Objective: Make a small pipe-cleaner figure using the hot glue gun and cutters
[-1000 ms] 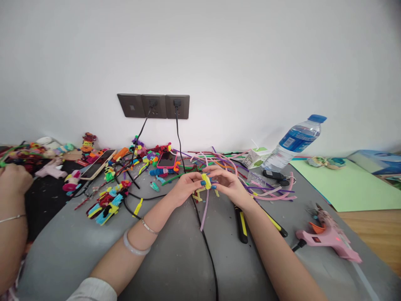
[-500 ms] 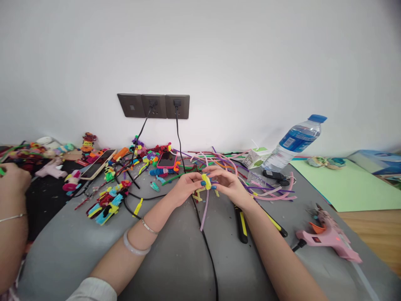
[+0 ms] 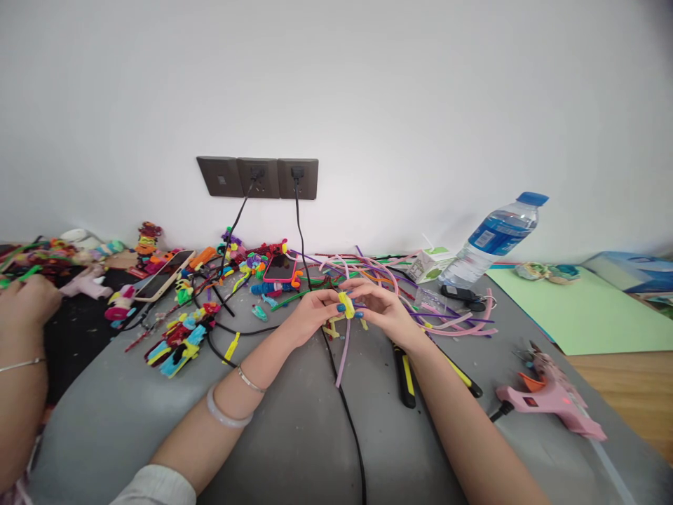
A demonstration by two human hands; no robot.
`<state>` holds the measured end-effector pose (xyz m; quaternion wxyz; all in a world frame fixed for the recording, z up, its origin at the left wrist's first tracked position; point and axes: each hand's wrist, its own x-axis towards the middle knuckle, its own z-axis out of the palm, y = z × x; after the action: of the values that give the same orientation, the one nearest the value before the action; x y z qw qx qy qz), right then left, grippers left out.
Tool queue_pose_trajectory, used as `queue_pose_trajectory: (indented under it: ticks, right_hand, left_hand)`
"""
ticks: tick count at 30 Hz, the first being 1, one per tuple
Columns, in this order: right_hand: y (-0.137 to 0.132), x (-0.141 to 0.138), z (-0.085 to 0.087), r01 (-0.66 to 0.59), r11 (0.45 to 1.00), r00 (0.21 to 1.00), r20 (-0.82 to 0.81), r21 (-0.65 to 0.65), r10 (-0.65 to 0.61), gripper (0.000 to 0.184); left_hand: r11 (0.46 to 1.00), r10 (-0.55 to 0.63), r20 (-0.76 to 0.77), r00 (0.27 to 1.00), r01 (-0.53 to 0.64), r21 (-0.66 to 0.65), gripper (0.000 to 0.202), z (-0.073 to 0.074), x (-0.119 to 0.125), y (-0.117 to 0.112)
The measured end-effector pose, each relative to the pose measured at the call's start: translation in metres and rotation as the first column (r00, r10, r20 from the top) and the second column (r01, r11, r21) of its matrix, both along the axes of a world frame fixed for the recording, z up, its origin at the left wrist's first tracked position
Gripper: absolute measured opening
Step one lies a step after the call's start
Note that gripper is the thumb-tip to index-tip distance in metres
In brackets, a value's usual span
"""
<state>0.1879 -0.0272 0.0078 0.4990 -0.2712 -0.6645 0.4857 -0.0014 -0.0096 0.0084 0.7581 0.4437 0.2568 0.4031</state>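
Between my two hands is a small yellow pipe-cleaner piece [image 3: 346, 304], pinched at its left by my left hand [image 3: 314, 313] and at its right by my right hand [image 3: 386, 313]. Both hands are closed around it, thumbs and fingertips meeting at the yellow coil. A pale pink pipe cleaner [image 3: 343, 358] runs down below the piece; whether it is joined to it I cannot tell. Under my fingers lie more short yellow bits [image 3: 331, 327], partly hidden. Loose pink and purple pipe cleaners [image 3: 389, 275] spread behind my hands.
Yellow-black pliers [image 3: 406, 379] lie beneath my right forearm. A pink glue gun [image 3: 552, 407], a water bottle [image 3: 494, 238] and a drink carton [image 3: 428, 266] stand rightward. Leftward are pipe-cleaner figures [image 3: 181, 339], phones [image 3: 167, 275], a black cable [image 3: 347, 414] and another person's hand [image 3: 26, 305].
My hands and the yellow piece look almost unmoved. At the left, the other person's hand has shifted slightly right, and more of a green pipe cleaner shows by it.
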Motion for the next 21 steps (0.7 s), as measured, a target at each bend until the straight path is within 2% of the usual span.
queue_pose_trajectory:
  ticks: [21]
  right_hand:
    - [0.0004,-0.0006,0.0001,-0.004,1.000,1.000,-0.020,-0.019,0.004,0.020]
  left_hand:
    - [1.000,-0.003,-0.005,1.000,0.003,0.010,0.035,0.0008,-0.0002,-0.0004]
